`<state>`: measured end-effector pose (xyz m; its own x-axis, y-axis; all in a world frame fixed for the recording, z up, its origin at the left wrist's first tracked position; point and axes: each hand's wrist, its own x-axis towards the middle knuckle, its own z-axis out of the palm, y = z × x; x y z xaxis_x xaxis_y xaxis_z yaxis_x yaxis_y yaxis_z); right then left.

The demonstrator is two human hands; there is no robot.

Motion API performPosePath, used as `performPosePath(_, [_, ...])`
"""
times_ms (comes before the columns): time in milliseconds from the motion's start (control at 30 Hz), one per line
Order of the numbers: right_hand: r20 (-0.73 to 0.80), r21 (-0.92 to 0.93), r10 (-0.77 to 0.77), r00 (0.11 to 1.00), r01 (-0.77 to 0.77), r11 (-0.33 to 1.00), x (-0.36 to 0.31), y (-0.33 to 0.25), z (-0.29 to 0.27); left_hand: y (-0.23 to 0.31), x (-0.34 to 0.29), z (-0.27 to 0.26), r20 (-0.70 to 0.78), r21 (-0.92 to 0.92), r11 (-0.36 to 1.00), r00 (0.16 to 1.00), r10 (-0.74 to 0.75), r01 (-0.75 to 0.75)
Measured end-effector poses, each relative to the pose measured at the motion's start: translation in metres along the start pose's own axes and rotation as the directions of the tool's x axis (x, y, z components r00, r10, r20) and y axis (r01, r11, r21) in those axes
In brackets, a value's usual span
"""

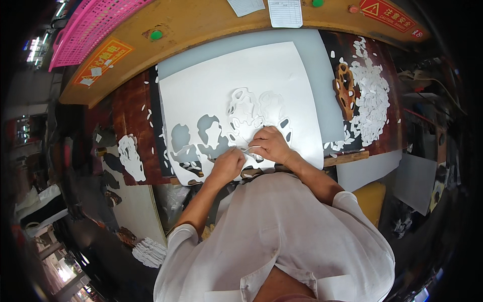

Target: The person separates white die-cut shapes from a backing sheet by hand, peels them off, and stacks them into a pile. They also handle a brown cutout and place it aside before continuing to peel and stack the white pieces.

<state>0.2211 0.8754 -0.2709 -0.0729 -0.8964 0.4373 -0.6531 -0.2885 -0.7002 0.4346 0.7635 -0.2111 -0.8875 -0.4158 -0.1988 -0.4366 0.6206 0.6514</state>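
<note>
A large white sheet (pixel 201 90) lies on a pale grey-blue cutting board (pixel 327 100), with curved cut-outs along its near part. At its near edge my left hand (pixel 229 164) is closed, thumb and fingers pinching a narrow strip of white sheet material. Just right of it, my right hand (pixel 271 145) is closed on the same strip, its knuckles up. Cut shapes with holes (pixel 245 105) lie just beyond my hands on the sheet. Whether the strip is still joined to the sheet is hidden by my fingers.
A yellow machine beam (pixel 211 30) with green buttons spans the far side. At the right, a brown perforated cutting die (pixel 344 91) lies beside a heap of small white offcuts (pixel 372 100). Stacked white cut pieces (pixel 132 158) sit at the left. A pink basket (pixel 95 30) stands far left.
</note>
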Motion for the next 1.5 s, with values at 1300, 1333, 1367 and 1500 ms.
performPosePath(1300, [0.853,-0.059,0.004,0.522,0.089,0.994,0.097,-0.055,-0.111,-0.041,0.105,-0.016,-0.710,0.294,0.945,0.694,0.116,0.142])
performPosePath(1333, [0.818,0.079,0.003,0.575,-0.116,0.990,0.083,-0.069,-0.109,-0.047,0.106,-0.014,-0.647,0.341,0.922,0.757,0.087,0.185])
performPosePath(1367, [0.821,0.056,0.144,0.553,-0.328,0.943,0.073,-0.078,-0.107,-0.051,0.109,-0.011,-0.552,0.379,0.893,0.834,0.008,0.242])
performPosePath(1500, [0.666,0.408,0.013,0.746,-0.379,0.830,0.051,-0.098,-0.112,-0.062,0.112,-0.002,-0.601,0.359,0.906,0.798,0.042,0.223])
